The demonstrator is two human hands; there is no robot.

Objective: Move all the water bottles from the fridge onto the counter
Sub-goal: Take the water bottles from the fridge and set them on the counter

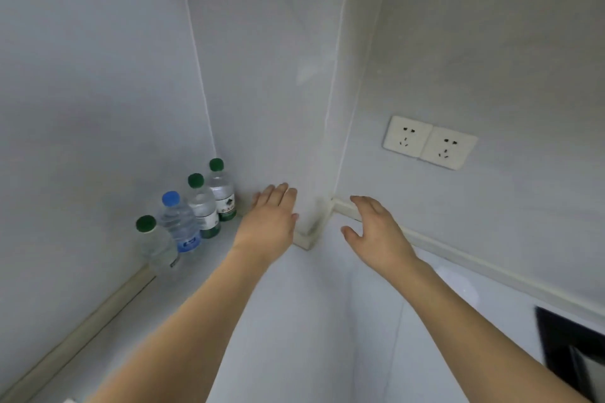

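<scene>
Several water bottles stand in a row on the white counter (294,321) against the left wall. Three have green caps: one at the far corner (222,191), one beside it (203,206), and the nearest one (154,244). A blue-capped bottle (180,222) stands between the nearest and the middle one. My left hand (271,216) hovers with straight fingers just right of the bottles, holding nothing. My right hand (376,232) is stretched out over the counter near the wall ledge, fingers relaxed and empty. The fridge is out of view.
A wall pillar (314,141) juts out at the corner between my hands. A double wall socket (429,142) sits on the right wall. A dark object (569,347) lies at the counter's right edge. A low ledge (458,258) runs along the wall base.
</scene>
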